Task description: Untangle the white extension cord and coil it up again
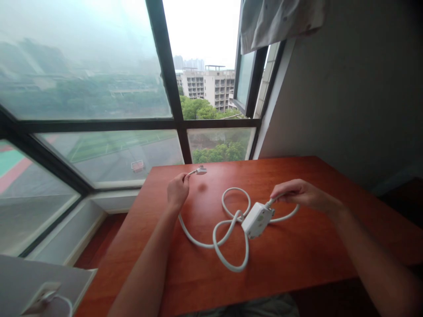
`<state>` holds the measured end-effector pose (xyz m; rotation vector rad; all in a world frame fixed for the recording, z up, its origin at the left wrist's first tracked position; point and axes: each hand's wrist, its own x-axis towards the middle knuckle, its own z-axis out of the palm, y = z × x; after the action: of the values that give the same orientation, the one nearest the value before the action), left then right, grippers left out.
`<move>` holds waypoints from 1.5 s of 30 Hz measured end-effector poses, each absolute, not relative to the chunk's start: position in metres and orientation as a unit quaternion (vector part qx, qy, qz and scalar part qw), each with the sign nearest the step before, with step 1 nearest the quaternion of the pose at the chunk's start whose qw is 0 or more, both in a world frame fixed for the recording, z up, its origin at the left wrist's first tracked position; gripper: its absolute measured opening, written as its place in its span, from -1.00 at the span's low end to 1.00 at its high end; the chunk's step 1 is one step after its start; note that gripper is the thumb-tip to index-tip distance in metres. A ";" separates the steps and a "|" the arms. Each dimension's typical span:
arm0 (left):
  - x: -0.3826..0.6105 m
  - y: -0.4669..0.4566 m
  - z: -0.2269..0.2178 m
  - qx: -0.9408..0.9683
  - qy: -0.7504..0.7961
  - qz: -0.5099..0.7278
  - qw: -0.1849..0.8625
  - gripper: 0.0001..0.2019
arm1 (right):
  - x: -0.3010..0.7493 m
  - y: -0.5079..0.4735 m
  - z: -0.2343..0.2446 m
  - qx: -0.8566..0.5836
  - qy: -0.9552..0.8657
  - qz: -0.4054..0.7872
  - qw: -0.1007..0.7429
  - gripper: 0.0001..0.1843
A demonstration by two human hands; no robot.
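A white extension cord (231,267) lies in loose, crossing loops on the reddish-brown table. My left hand (178,190) is closed on the cord just behind its plug (201,170), which is held above the tabletop with its prongs outward. On the other side, my right hand (294,192) pinches the cord where it enters the white socket block (258,220). The block hangs tilted from that grip, over the cord's loops. Part of the cord runs behind the block and shows again below my right hand.
The wooden table (284,264) reaches to a dark-framed window (180,125), with one pane swung outward. A grey wall (337,101) rises at the right. At lower left, a wall outlet (42,299) has a white cable plugged in. Cloth (280,22) hangs at the top.
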<state>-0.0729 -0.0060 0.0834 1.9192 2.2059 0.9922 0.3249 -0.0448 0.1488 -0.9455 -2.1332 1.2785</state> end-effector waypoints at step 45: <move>0.008 -0.020 0.056 0.376 0.402 0.530 0.645 -0.82 | 0.223 -0.007 0.113 -0.475 -0.744 0.313 0.350 -0.62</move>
<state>0.0082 -0.0198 0.0561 0.8554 0.9159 1.2075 0.2231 -0.0068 0.1125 -1.2302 -1.9283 0.8118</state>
